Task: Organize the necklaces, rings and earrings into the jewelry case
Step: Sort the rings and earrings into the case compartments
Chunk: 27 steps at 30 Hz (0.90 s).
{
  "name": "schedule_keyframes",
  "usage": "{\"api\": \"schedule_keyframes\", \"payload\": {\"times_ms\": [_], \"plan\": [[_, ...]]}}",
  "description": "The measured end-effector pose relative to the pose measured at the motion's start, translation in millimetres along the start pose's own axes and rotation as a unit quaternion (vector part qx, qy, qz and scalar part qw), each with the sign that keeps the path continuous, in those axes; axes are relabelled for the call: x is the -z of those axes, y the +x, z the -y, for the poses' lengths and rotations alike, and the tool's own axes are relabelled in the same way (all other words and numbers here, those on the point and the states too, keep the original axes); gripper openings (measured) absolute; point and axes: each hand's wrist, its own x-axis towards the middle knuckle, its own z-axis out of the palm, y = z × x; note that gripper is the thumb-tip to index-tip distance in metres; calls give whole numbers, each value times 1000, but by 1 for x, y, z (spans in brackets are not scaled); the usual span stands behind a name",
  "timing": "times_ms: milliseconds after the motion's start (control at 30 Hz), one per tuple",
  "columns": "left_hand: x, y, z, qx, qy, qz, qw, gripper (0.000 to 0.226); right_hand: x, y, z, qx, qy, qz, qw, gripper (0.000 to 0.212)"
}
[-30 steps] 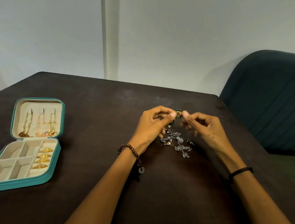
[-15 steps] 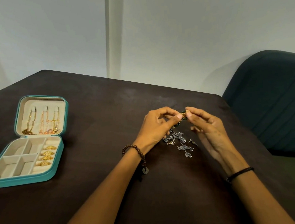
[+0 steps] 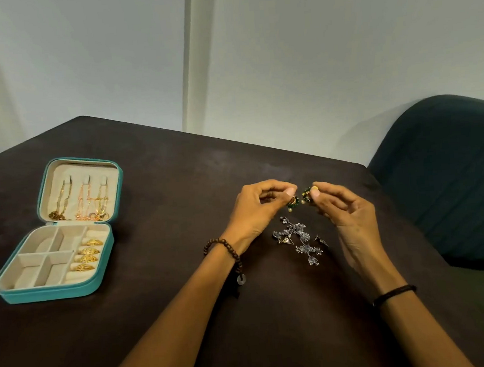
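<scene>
Pinching a small green-and-gold earring [image 3: 293,202] between the thumb and forefinger of my left hand [image 3: 254,211], I hold it just above the bench [image 3: 159,320], with the other fingers of that hand curled in toward the palm. My right hand [image 3: 344,213] pinches a matching earring [image 3: 307,195] in the same way, thumb tip on its yellow front, while the remaining fingers are loosely bent and fanned apart. The two pieces hang close together with a narrow gap between them, and pale beads dangle from their lower edges.

Beneath them, between my two wrists, a cluster of silver earrings [image 3: 300,236] lies on the dark bench top, some overlapping, with one small piece a little apart on the right side.

Well apart to my left sits the teal jewelry case [image 3: 61,290], open, with its lid tilted back. Three necklaces [image 3: 83,201] hang side by side inside the lid, their lower ends gathered at the bottom. In the base, four gold rings [image 3: 88,254] sit one behind another in the padded rolls along the right side, next to the cream-lined compartments.

A brown bead bracelet [image 3: 225,248] circles my left wrist and a thin black band [image 3: 394,293] my right. A dark green chair [image 3: 451,172] stands past the bench's right edge.
</scene>
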Motion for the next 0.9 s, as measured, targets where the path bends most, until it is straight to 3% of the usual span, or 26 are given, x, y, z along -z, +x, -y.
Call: {"api": "schedule_keyframes", "payload": {"times_ms": [233, 500, 900], "plan": [[20, 6, -2, 15, -37, -57, 998, 16, -27, 14, 4, 0, -52, 75, 996, 25], [70, 15, 10, 20, 179, -208, 961, 10, -98, 50, -20, -5, -162, 157, 974, 17], [85, 20, 11, 65, 328, -255, 907, 8, -128, 67, -36, -6, -301, 184, 936, 12]]}}
